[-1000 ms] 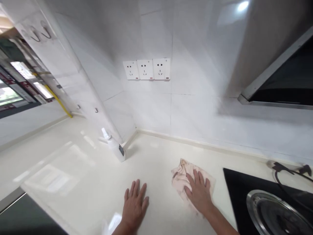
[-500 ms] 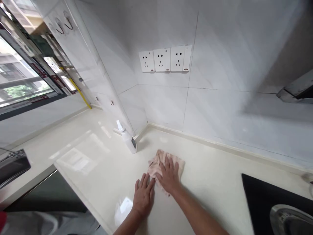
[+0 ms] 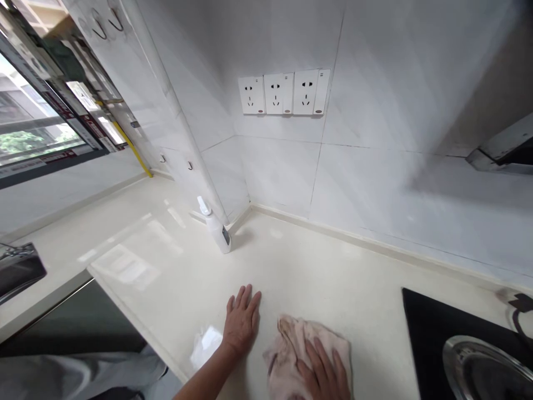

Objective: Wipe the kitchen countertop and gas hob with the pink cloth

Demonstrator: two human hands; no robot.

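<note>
My right hand (image 3: 323,373) lies flat on a crumpled pale pink cloth (image 3: 291,350) near the front edge of the cream countertop (image 3: 333,278), fingers stretched out and pressing it down. Just left of the cloth, my left hand (image 3: 241,321) rests palm down on the bare counter with its fingers together and extended, holding nothing. The two hands are a small gap apart.
A white spray bottle (image 3: 216,228) stands in the counter's corner by the tiled wall. Three wall sockets (image 3: 283,93) sit above. A black hob (image 3: 428,328) with a steel pan (image 3: 487,369) is at right, a sink (image 3: 16,266) at far left.
My right hand has dragged the cloth from near the spray bottle back toward the front edge and to the right. My left hand has stayed flat on the counter.
</note>
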